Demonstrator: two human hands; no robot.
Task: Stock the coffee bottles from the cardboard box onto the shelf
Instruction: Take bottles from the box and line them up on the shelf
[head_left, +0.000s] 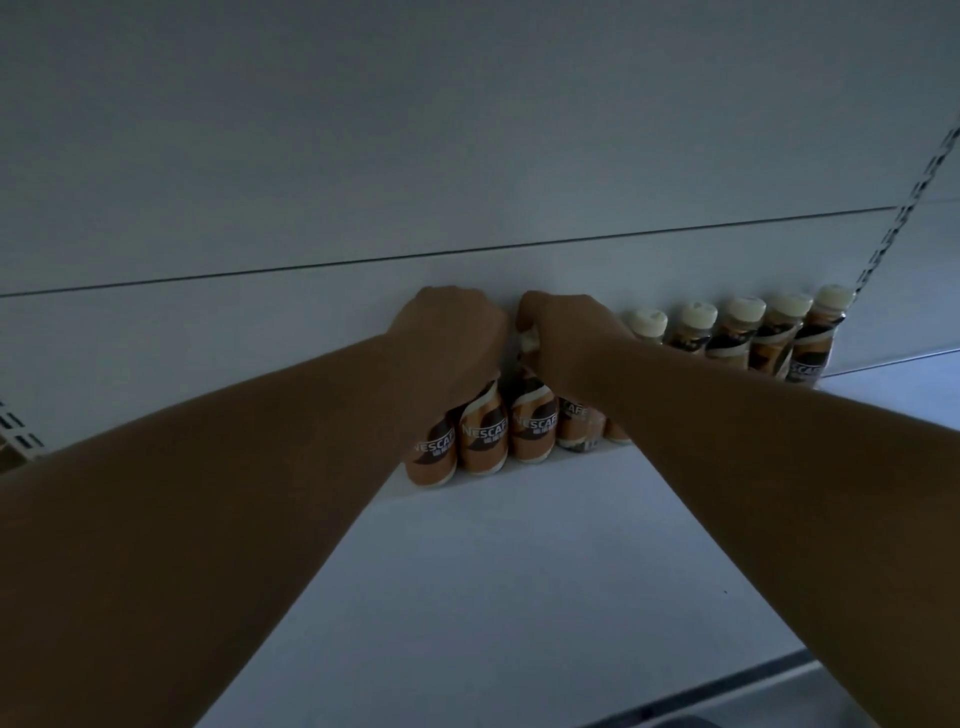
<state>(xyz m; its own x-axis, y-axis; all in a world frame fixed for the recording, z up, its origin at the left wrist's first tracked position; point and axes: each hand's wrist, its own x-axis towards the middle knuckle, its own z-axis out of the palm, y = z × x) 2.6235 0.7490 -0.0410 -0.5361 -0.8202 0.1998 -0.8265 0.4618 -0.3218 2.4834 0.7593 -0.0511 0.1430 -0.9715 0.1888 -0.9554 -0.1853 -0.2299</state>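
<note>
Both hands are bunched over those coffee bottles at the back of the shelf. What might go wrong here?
The bottles under the left hand and right hand stand packed together, so a nudge might topple one into the row of cream-capped bottles. The arms hide the bottle tops, and the shelf is dim, so a poor grip might go unnoticed.

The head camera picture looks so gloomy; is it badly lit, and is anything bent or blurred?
Head view: dim and bluish, so both forearms read as dark shapes, though the coffee bottles keep legible labels. The wide lens bends the slotted upright at the right into a curve. The left hand and right hand at the bottle tops look soft, not sharp.
</note>
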